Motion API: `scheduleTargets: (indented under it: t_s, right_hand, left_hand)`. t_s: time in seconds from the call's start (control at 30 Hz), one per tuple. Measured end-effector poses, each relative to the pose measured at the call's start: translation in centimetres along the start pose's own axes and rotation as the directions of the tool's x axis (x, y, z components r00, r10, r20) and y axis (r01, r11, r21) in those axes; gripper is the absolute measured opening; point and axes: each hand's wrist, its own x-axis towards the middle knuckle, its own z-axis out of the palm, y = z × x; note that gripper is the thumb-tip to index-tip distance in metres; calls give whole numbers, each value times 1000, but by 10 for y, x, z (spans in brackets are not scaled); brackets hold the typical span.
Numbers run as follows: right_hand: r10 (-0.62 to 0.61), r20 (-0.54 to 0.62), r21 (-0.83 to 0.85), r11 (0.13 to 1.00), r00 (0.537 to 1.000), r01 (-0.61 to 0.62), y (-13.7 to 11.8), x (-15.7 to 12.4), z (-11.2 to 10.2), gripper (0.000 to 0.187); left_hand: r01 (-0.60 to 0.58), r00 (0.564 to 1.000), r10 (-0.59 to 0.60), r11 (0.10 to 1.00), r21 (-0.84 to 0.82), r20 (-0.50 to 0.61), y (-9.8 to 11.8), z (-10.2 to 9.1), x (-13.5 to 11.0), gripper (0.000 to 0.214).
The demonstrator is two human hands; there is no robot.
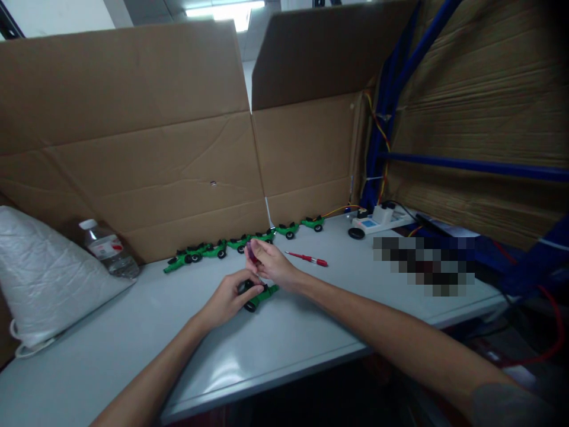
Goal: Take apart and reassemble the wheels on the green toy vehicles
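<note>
A green toy car (265,293) with black wheels stands on the grey-white table in front of me. My left hand (231,296) is closed on it, thumb and fingers covering much of its top. Just above, my right hand (276,265) grips the dark red handle of a screwdriver (252,251), held upright with its lower end toward the car. Fingers hide where its tip meets the car. Beyond my right hand lies another screwdriver (313,260), red and slim. Several more green toy cars (216,249) form a row along the cardboard.
A cardboard wall (178,172) closes off the back. To the left are a water bottle (111,252) and a white bag (48,279). A power strip (382,220) with cables sits at the back right, beside a blue metal frame (386,130). The table's front edge (275,376) is near me.
</note>
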Motion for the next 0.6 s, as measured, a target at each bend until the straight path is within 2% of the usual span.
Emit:
scheduleTargets:
  t_s: [0.47,0.6]
  right_hand:
    - [80,-49,20,997,996,-79,5,-3,-4,66]
    - [38,-88,-24,999,995,-40,6,-2,-6,62]
  left_hand:
    - [-36,998,32,997,-65,-54,-2,2,-2,25]
    - [-24,999,22,999,-47,-41,-2,1,-3,26]
